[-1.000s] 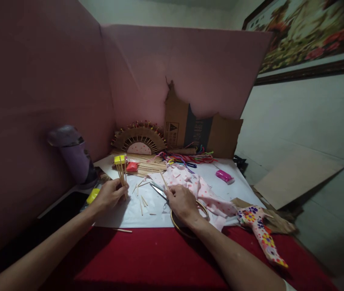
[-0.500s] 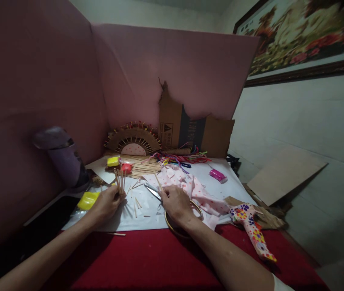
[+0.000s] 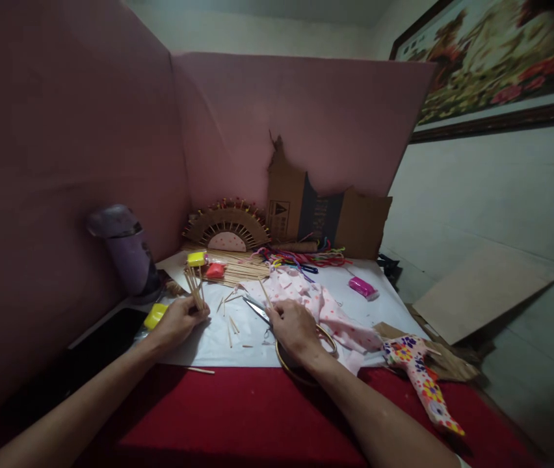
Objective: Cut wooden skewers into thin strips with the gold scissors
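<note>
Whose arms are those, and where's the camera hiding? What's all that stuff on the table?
They belong to a person working with two bare hands; there's no robot. The camera is worn on that person's head, looking forward and down. The left hand grips a small bundle of thin, pale wooden sticks. The right hand holds one thin, pale stick and partly covers gold-handled metal scissors. On the white sheet lie short, pale stick pieces, crumpled pink dotted cloth and a small magenta packet. At the back stands a fan-shaped brown cardboard piece.
</note>
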Motion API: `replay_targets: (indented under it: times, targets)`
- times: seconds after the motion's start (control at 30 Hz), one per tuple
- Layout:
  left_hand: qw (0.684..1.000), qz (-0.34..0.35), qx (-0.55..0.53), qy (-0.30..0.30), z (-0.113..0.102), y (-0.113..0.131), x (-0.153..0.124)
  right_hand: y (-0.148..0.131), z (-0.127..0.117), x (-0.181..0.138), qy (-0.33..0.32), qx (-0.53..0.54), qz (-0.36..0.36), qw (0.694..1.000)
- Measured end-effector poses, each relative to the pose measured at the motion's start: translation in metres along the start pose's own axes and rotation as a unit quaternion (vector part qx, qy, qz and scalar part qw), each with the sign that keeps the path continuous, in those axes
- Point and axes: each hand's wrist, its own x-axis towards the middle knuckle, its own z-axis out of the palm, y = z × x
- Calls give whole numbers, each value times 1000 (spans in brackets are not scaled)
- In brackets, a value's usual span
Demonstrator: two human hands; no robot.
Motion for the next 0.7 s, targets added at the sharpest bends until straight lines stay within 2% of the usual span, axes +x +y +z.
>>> replay_targets:
  times: [0.17, 0.3, 0.5, 0.7]
  targets:
    - [994, -29, -82, -73, 1, 14, -1, 1, 2, 1, 0, 54, 18, 998]
    - [988, -38, -126, -74, 4, 28, 4, 2, 1, 5, 16, 145, 25, 989]
    - [984, -22, -161, -80, 2, 46, 9, 6, 2, 12, 67, 293, -4, 954]
    - [983, -12, -134, -121, 4, 42, 15, 5, 0, 11, 77, 372, -14, 925]
